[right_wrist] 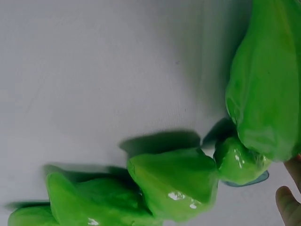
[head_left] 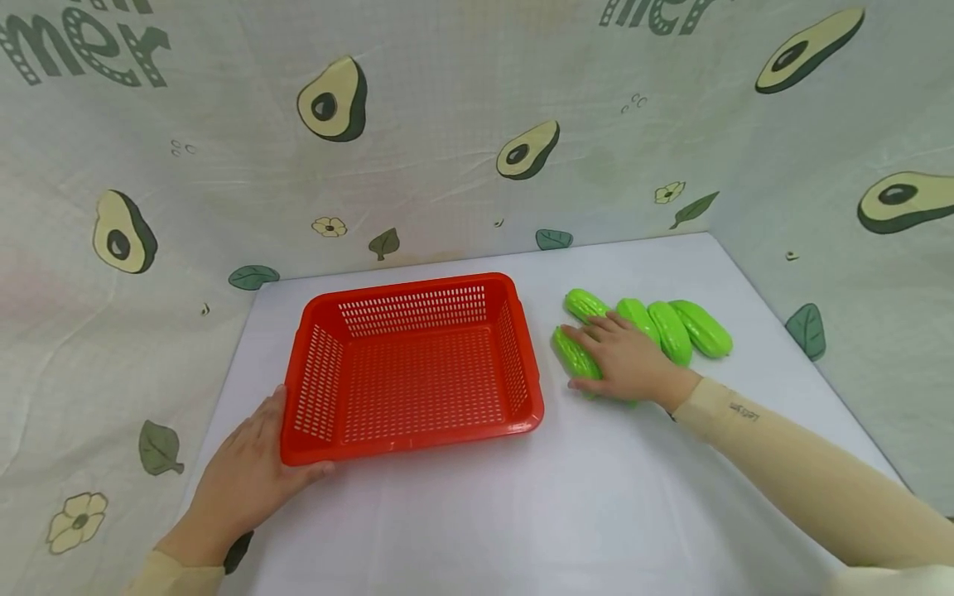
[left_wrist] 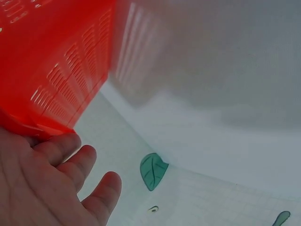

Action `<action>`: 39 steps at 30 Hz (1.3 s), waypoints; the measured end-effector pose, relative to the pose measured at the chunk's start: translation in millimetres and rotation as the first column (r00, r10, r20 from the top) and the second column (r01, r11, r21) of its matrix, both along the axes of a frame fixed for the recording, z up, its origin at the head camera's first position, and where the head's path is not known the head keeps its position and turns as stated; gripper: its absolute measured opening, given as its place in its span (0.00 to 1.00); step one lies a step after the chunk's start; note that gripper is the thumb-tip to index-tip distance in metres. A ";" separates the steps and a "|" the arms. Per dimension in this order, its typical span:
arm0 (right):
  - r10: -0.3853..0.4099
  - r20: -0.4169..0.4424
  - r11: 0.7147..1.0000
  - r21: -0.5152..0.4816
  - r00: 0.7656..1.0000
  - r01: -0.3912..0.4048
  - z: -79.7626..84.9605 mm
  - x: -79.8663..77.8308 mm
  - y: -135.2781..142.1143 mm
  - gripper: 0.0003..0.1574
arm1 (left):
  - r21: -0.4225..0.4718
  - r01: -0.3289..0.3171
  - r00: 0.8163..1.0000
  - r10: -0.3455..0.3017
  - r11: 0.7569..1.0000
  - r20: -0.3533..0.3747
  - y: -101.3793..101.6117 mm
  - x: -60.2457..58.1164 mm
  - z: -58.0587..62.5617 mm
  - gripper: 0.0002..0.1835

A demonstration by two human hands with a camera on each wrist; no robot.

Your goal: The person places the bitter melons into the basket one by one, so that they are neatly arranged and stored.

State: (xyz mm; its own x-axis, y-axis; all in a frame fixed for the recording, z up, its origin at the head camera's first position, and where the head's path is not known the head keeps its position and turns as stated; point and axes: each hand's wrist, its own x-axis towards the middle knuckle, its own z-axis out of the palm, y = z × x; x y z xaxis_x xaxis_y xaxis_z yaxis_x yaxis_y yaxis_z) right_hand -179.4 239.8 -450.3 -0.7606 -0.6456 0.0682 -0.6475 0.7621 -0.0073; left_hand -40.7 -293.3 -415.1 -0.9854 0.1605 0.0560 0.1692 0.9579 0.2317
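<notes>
Your left hand (head_left: 249,459), lower left, rests with loosely extended fingers against the red basket (head_left: 447,437), left of centre, which holds nothing. Right of centre, your right hand (head_left: 629,360) spans a green gourd (head_left: 574,354); I cannot tell whether it grips. At least four other gourds (head_left: 671,331) lie nearby, all outside, so the work looks barely begun.

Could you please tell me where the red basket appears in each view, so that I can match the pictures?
Head: the red basket lies left of centre, with the left hand at its near left corner.
Left wrist: only part of it shows, at upper left, above the hand.
Right wrist: it is not in this picture.
Shared landmark: the white tabletop, visible in all three.
</notes>
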 end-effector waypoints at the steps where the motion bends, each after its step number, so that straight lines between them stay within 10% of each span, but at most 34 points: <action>1: 0.004 -0.004 1.000 -0.002 1.000 -0.004 -1.2 0.2 0.2 0.56 | -0.001 0.002 1.000 -0.002 1.000 -0.003 0.0 -0.2 0.3 0.71; 19: 0.019 -0.020 1.000 0.007 1.000 -0.018 -6.0 1.2 -6.9 0.48 | -0.008 0.003 1.000 -0.003 1.000 0.007 0.2 -0.1 1.7 0.71; 39: -0.077 0.102 0.974 -0.204 0.992 0.097 17.3 2.0 -7.1 0.50 | -0.004 0.008 1.000 -0.008 1.000 0.015 0.0 -1.1 1.2 0.71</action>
